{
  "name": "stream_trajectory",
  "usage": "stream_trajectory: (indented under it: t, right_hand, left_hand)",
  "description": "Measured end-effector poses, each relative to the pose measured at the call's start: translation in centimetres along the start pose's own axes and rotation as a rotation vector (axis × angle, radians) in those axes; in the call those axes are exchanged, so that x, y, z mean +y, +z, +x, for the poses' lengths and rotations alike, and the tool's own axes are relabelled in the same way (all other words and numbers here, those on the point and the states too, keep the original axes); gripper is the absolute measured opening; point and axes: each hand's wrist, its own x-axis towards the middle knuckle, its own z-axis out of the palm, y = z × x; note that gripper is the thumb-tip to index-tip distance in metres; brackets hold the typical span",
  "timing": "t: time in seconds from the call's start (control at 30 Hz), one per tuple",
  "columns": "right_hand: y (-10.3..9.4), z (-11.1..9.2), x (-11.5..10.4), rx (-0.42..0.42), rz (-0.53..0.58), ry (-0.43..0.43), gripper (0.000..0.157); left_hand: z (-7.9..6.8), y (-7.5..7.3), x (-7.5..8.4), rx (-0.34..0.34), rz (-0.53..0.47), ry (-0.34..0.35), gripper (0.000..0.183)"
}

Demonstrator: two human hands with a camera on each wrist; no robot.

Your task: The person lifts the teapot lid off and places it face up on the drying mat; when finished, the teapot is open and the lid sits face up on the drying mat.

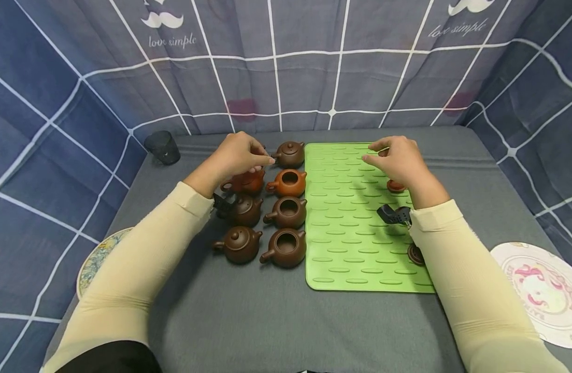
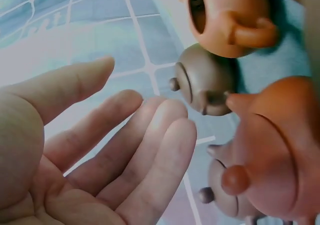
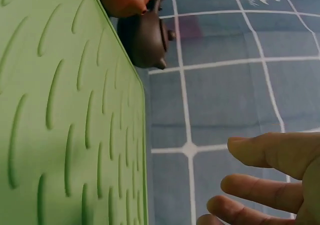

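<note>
From my end, I read this as a pause between two lids: the work in hand looks like pairing lids with teapots, though stills alone can't rule out taking them off. My left grip point(image 1: 237, 155) hangs just beside the lidded brown teapot point(image 1: 289, 156) at the back, thumb and fingers spread, nothing between them. My right grip point(image 1: 400, 158) hovers over the green mat point(image 1: 342, 238), fingers loose, thumb apart from them, also with nothing in it.

The open orange teapot point(image 1: 289, 192) sits beside the mat's left edge, with two open brown teapots in line nearer me. On the mat I have a red lid point(image 1: 395, 186), just below my right grip, and a brown lid point(image 1: 414, 255) next to the sleeve; whether the arm hides more, I cannot tell.

If I am fitting lids, I'd judge the next move calls for lowering the right grip, pinching the red lid and carrying it left to the orange pot, closest in colour, while the left grip steadies that pot.
</note>
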Motion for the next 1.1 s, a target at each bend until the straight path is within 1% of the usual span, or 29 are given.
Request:
stream_trajectory:
  t: [0.13, 0.23, 0.33, 0.4, 0.47, 0.57, 0.67, 0.73, 0.8, 0.87, 0.93, 1.03, 1.1]
  right_hand:
    - [0.7, 1.6, -1.2, -0.055, -0.015, -0.027, 0.047]
    - [1.5, 3.1, -2.0, -0.087, -0.037, -0.066, 0.045]
    - [2.5, 4.7, -2.9, -0.135, -0.042, -0.106, 0.046]
    - [3.2, 5.8, -3.6, -0.163, -0.044, -0.129, 0.047]
    - [3.8, 6.7, -4.4, -0.186, -0.039, -0.148, 0.048]
    - [4.8, 7.8, -5.7, -0.207, -0.031, -0.179, 0.048]
    - [5.8, 8.7, -6.8, -0.235, -0.001, -0.192, 0.049]
    - [6.4, 9.2, -7.4, -0.248, 0.021, -0.201, 0.049]
    - [7.1, 9.6, -7.8, -0.256, 0.035, -0.211, 0.049]
    - [7.6, 9.9, -8.1, -0.259, 0.04, -0.223, 0.048]
    - [8.1, 10.2, -8.3, -0.261, 0.036, -0.229, 0.049]
    - [8.6, 10.4, -8.5, -0.256, 0.024, -0.227, 0.048]
    - [8.9, 10.6, -8.5, -0.251, 0.017, -0.218, 0.047]
  left_hand:
    - [0.8, -0.4, 0.4, 0.04, -0.03, 0.01, 0.031]
    - [1.8, -0.7, 0.7, 0.082, -0.027, 0.016, 0.028]
    - [2.9, -0.9, 0.7, 0.119, -0.032, -0.006, 0.027]
    - [3.6, -0.8, 0.7, 0.128, -0.053, -0.033, 0.027]
    - [4.2, -0.6, 0.5, 0.126, -0.082, -0.062, 0.026]
    - [5.0, 0.1, 0.3, 0.1, -0.124, -0.098, 0.027]
    - [5.6, 0.9, -0.1, 0.087, -0.138, -0.126, 0.031]
    - [5.9, 1.4, -0.4, 0.109, -0.113, -0.128, 0.032]
    - [6.2, 1.9, -0.8, 0.151, -0.066, -0.125, 0.032]
    - [6.5, 2.4, -1.2, 0.179, -0.027, -0.131, 0.028]
    - [6.8, 2.7, -1.5, 0.187, -0.011, -0.155, 0.023]
    - [7.3, 3.1, -1.9, 0.157, -0.067, -0.208, 0.018]
    - [7.5, 3.2, -2.0, 0.145, -0.107, -0.234, 0.017]
